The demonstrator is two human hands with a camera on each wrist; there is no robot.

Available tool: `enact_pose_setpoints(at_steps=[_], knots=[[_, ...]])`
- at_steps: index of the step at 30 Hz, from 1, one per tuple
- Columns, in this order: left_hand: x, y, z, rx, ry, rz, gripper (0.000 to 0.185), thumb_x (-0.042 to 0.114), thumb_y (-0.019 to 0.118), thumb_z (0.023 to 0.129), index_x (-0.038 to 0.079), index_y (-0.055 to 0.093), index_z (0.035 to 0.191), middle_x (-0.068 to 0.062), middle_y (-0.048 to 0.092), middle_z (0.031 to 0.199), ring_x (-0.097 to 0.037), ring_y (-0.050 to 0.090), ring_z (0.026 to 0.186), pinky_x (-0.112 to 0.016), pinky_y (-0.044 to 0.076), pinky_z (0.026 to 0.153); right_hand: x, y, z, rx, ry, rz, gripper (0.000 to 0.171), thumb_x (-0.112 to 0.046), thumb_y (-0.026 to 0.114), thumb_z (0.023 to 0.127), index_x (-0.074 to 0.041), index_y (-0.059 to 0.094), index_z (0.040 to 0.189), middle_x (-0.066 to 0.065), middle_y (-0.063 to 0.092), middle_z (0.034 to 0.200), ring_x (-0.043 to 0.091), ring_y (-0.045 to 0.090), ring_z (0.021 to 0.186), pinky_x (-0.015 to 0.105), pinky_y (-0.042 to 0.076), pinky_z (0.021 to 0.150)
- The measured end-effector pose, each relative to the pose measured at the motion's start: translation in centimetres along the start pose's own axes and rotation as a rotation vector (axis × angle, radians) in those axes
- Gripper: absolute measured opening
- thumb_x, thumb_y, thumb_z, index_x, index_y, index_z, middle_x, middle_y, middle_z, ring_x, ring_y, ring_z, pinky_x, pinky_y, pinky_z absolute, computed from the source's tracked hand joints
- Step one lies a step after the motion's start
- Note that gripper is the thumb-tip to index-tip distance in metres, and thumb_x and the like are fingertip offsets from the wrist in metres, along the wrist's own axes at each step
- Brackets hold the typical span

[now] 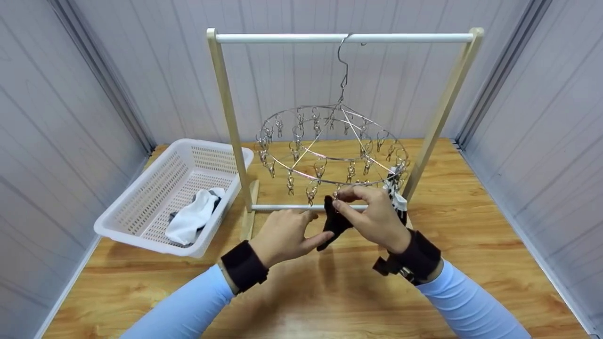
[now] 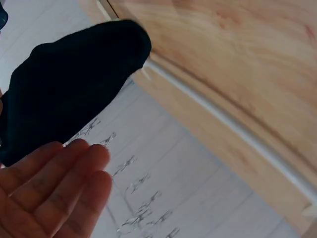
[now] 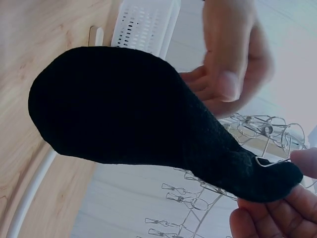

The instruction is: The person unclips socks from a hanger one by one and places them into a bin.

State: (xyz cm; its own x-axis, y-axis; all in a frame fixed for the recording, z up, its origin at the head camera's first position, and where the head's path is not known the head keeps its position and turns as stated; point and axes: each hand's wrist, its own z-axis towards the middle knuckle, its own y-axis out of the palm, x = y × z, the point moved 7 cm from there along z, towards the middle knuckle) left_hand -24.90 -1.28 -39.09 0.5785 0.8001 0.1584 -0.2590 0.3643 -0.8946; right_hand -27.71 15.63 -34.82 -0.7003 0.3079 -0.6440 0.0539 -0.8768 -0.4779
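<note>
A black sock (image 1: pixel 335 223) hangs at the front of the round metal drying hanger (image 1: pixel 308 176). My right hand (image 1: pixel 377 216) pinches a metal clip (image 3: pixel 265 162) at the sock's narrow end, thumb on the clip and fingers behind the fabric. In the right wrist view the sock spreads wide toward the left. My left hand (image 1: pixel 285 235) is beside the sock, its fingers fairly straight and the thumb tip by the sock's lower edge. Seen from the left wrist, the left fingers (image 2: pixel 81 183) hold nothing and overlap the sock's edge.
The hanger hooks over the white bar (image 1: pixel 282 38) of a wooden-legged stand. Several bare clips ring it. Black-and-white socks (image 1: pixel 399 202) hang at its right side. Left of the stand, a white basket (image 1: pixel 136 235) holds white and dark socks (image 1: pixel 193 219). Walls enclose the wooden table.
</note>
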Motion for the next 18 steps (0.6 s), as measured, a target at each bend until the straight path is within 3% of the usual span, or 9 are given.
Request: enact_pose_setpoints(at_steps=[5, 11, 15, 18], knots=[[-0.6, 1.8, 0.9, -0.138, -0.099, -0.198, 0.056, 0.061, 0.07, 0.1, 0.017, 0.073, 0.135, -0.008, 0.083, 0.105, -0.027, 0.079, 0.094, -0.046, 0.065, 0.078, -0.1, 0.1, 0.0, 0.01, -0.005, 0.016, 0.008, -0.003, 0.082, 0.094, 0.001, 0.08, 0.1, 0.009, 0.083, 0.096, 0.027, 0.08, 0.092, 0.035, 0.064, 0.088], [-0.5, 3.4, 1.7, -0.205, -0.104, -0.421, 0.059, 0.049, 0.075, 0.101, 0.016, 0.063, 0.149, -0.007, 0.076, 0.135, -0.029, 0.076, 0.117, -0.043, 0.064, 0.099, 0.0, 0.1, -0.1, 0.018, 0.015, 0.021, 0.009, -0.006, 0.082, 0.095, 0.001, 0.079, 0.1, 0.008, 0.082, 0.095, 0.027, 0.079, 0.093, 0.033, 0.063, 0.089], [-0.2, 3.8, 2.0, -0.195, -0.03, -0.496, 0.044, 0.028, 0.072, 0.106, 0.007, 0.063, 0.144, -0.012, 0.078, 0.129, -0.026, 0.077, 0.112, -0.039, 0.064, 0.099, 0.0, 0.1, -0.1, 0.023, 0.011, 0.034, 0.007, -0.004, 0.081, 0.095, 0.001, 0.079, 0.1, 0.009, 0.082, 0.095, 0.027, 0.079, 0.094, 0.033, 0.063, 0.09], [0.1, 3.4, 2.1, -0.163, 0.02, -0.48, 0.028, 0.016, 0.068, 0.108, 0.001, 0.069, 0.132, -0.016, 0.08, 0.119, -0.028, 0.079, 0.107, -0.04, 0.065, 0.095, -0.1, 0.1, -0.2, 0.038, -0.01, 0.055, 0.006, 0.0, 0.08, 0.094, 0.002, 0.08, 0.1, 0.01, 0.083, 0.094, 0.022, 0.079, 0.092, 0.03, 0.064, 0.087]])
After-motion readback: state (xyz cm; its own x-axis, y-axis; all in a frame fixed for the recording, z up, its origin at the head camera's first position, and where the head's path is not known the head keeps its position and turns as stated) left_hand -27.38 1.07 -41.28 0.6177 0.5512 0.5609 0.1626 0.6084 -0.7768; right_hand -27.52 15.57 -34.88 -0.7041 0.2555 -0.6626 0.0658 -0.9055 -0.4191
